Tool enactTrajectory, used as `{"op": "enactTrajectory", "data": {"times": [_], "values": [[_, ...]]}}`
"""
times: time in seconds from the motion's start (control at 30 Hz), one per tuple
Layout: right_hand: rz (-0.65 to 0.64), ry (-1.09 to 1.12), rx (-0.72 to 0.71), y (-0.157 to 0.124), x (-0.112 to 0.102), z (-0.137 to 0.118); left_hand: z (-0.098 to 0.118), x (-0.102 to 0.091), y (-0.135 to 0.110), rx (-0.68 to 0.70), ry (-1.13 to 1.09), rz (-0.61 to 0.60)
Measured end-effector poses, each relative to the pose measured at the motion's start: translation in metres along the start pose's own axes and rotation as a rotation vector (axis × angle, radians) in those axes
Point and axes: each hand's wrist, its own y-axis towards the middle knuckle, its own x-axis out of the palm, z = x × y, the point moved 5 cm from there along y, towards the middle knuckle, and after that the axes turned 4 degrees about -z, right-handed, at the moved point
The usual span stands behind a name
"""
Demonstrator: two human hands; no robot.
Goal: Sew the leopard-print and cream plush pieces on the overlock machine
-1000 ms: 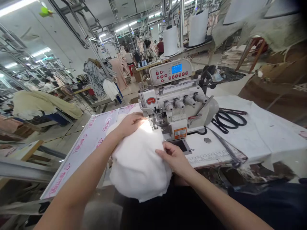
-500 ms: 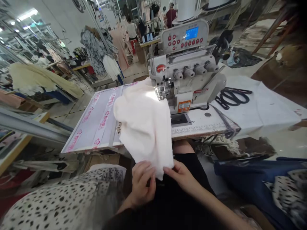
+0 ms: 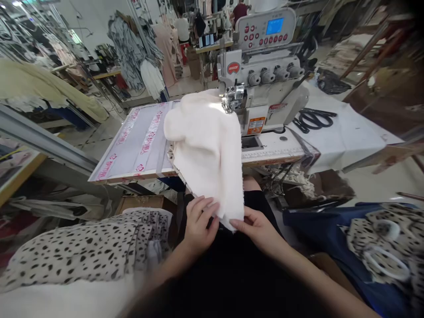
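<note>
A piece of white fleecy fabric [image 3: 208, 145] runs from under the presser foot of an overlock sewing machine [image 3: 265, 84] down over the table's front edge toward my lap. A dark-spotted layer shows along its left edge. My left hand [image 3: 201, 223] has its fingers curled on the fabric's lower left edge, with the thumb close beneath. At the lower right corner, my right hand [image 3: 256, 225] pinches the edge between thumb and fingers. The machine's lamp lights the cloth by the needle.
Black-handled scissors [image 3: 314, 119] lie on the table right of the machine. Spotted fabric [image 3: 82, 247] is stacked at my left. More spotted cloth [image 3: 380, 238] lies on blue material [image 3: 308, 221] at my right. A person in dark red [image 3: 239, 11] is in the background.
The view has tilted down and turned slightly, so the machine sits higher and farther right. Both hands stay at the fabric's lower end; the left fingers look a little straighter.
</note>
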Motion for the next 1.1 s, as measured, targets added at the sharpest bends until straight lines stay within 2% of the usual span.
{"op": "enactTrajectory", "data": {"times": [0.1,0.23,0.3,0.4,0.53,0.7,0.9,1.1], "values": [[0.023,-0.102,-0.022,-0.006,0.003,-0.007,0.004,-0.006,0.011,0.014,-0.056,-0.045],[0.025,-0.209,0.003,-0.016,0.012,-0.015,0.026,-0.024,0.030,0.094,-0.242,-0.092],[0.023,-0.238,-0.011,-0.021,0.018,-0.021,0.038,-0.031,0.037,0.134,-0.245,-0.086],[0.016,-0.255,-0.032,-0.027,0.024,-0.030,0.050,-0.032,0.042,0.210,-0.198,-0.126],[0.024,-0.290,-0.037,-0.032,0.022,-0.040,0.049,-0.028,0.042,0.197,-0.214,-0.184],[-0.002,-0.209,0.016,-0.033,0.017,-0.041,0.047,-0.030,0.046,0.143,-0.272,-0.224],[0.013,-0.105,0.074,-0.027,0.012,-0.036,0.051,-0.024,0.051,0.168,-0.209,-0.309],[0.008,-0.186,0.057,-0.028,0.009,-0.040,0.050,-0.022,0.050,0.171,-0.119,-0.308]]}}
